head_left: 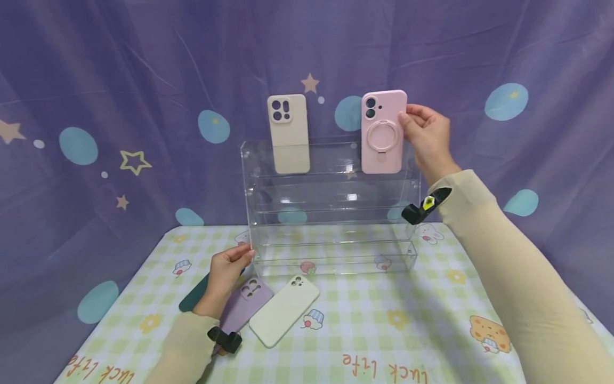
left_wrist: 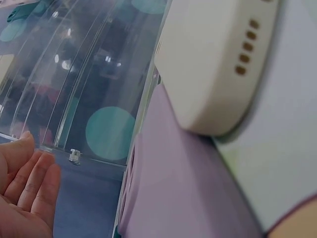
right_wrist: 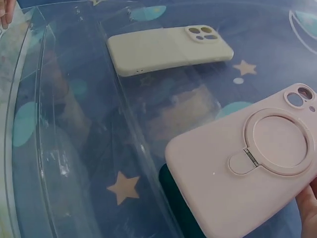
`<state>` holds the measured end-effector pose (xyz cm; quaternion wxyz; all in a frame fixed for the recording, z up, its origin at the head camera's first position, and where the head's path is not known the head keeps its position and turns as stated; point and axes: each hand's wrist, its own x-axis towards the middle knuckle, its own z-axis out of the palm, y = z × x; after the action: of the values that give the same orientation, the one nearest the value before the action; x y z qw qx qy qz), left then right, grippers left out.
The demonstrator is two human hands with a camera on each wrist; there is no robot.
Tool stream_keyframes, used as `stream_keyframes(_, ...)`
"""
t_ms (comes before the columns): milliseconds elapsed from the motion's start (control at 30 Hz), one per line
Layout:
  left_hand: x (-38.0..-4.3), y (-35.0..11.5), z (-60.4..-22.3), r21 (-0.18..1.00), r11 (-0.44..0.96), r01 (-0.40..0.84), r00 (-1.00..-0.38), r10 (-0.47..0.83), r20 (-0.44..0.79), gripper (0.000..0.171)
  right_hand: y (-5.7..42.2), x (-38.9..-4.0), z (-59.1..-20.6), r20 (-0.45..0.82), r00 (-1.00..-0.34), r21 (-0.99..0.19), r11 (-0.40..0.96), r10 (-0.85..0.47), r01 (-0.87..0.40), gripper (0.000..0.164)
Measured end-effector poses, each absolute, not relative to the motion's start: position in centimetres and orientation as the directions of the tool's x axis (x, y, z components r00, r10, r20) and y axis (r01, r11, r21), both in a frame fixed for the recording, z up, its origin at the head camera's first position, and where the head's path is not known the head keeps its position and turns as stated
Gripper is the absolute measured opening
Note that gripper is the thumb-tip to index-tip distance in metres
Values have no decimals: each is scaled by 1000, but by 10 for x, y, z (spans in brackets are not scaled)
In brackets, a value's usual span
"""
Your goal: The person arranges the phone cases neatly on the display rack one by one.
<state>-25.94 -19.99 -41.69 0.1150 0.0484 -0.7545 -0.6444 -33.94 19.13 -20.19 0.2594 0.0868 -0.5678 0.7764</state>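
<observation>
A clear acrylic tiered rack [head_left: 331,189] stands at the table's back. My right hand [head_left: 429,133] pinches a pink phone case [head_left: 382,154] with a ring stand by its right edge, at the rack's top tier. Behind this case a dark green edge [right_wrist: 181,203] shows in the right wrist view. A cream phone case [head_left: 291,144] stands upright at the top tier's left. My left hand [head_left: 225,274] holds the rack's lower left edge between thumb and fingers. Beside it lie a purple phone case [head_left: 244,306], a pale cream-white case [head_left: 285,312] and a dark green case [head_left: 194,296], partly hidden.
A green-and-white checked cloth [head_left: 360,320] with printed cakes and flowers covers the table. A purple curtain [head_left: 158,96] with stars and teal shapes hangs close behind the rack. The lower tiers of the rack step down toward the front.
</observation>
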Motion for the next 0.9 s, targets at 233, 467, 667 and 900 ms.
stream_keyframes(233,-258,-200,-416,982,174,80,-970,-213,117,32,194,-345,-213,399,-849,-830,-256,345,-495,17)
stream_keyframes(467,-258,-200,-417,980,177,92,-966,-222,131,32,193,-345,-227,408,-840,-810,-283,358,-514,21)
stream_keyframes(667,-258,-202,-417,980,175,91,-964,-233,131,33,192,-342,-239,390,-851,-833,-261,351,-489,26)
stream_keyframes(900,-259,-200,-418,981,176,81,-963,-241,123,32,198,-340,-246,360,-876,-839,-301,320,-454,9)
